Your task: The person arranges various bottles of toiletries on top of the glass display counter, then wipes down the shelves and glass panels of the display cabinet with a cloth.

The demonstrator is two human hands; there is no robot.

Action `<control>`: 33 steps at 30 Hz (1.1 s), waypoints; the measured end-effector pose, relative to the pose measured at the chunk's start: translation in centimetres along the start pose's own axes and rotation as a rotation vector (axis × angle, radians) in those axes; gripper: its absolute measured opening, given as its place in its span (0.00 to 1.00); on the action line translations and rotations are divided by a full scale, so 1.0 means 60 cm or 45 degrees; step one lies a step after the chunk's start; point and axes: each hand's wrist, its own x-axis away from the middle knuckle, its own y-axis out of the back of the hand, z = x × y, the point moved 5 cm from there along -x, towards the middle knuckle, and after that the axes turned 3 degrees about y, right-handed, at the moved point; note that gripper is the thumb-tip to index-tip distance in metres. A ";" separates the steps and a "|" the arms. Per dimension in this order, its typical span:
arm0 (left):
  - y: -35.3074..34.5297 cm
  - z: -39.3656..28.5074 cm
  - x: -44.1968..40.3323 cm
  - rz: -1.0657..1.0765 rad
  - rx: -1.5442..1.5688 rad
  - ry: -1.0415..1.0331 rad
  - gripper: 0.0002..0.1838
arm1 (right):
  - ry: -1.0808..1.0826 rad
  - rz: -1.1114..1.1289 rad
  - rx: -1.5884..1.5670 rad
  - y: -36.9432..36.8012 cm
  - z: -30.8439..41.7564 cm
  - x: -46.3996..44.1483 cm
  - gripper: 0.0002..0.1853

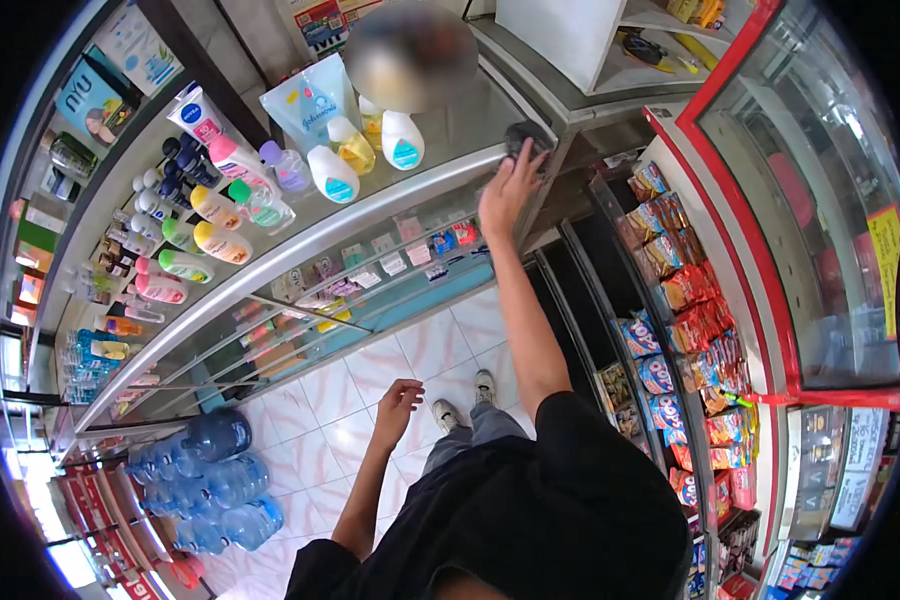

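Note:
My right hand (508, 200) reaches out to the far right corner of the glass display counter (460, 150). Its fingers press on a dark grey, bunched cloth (528, 138) at the metal-edged corner. My left hand (400, 408) hangs low over the tiled floor, with loosely bent fingers and nothing visible in them. On the counter, left of the cloth, stand white bottles (403, 140) with blue labels, a yellow bottle (351, 146) and a light blue pouch (312, 100).
More toiletry bottles (220, 243) line the counter to the left. Below them are glass-fronted shelves. Racks of snack packets (685, 287) stand close on my right, beside a red-framed glass case (770, 300). Large blue water bottles (235, 480) sit on the floor at left.

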 end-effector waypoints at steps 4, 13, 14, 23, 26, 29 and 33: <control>-0.020 0.005 -0.029 -0.036 -0.046 0.031 0.12 | -0.218 -0.151 -0.386 -0.023 0.010 0.009 0.29; -0.071 -0.042 -0.089 0.027 -0.329 -0.096 0.11 | 0.057 -0.010 -0.106 0.022 -0.047 -0.041 0.30; -0.068 -0.034 -0.087 0.006 -0.345 -0.084 0.11 | -0.029 -0.061 -0.169 0.027 -0.040 -0.051 0.30; -0.081 -0.003 -0.063 -0.051 -0.356 -0.097 0.10 | 0.119 0.230 -0.280 -0.061 0.017 0.114 0.30; -0.074 -0.013 -0.045 -0.062 -0.328 -0.074 0.09 | 0.081 0.160 -0.211 -0.027 -0.009 0.078 0.30; -0.047 0.031 -0.033 -0.116 -0.349 -0.060 0.09 | -0.092 -0.003 -0.159 -0.019 0.019 0.061 0.30; -0.014 0.042 -0.010 -0.148 -0.323 -0.056 0.09 | -0.252 0.151 -0.610 -0.099 0.124 0.201 0.29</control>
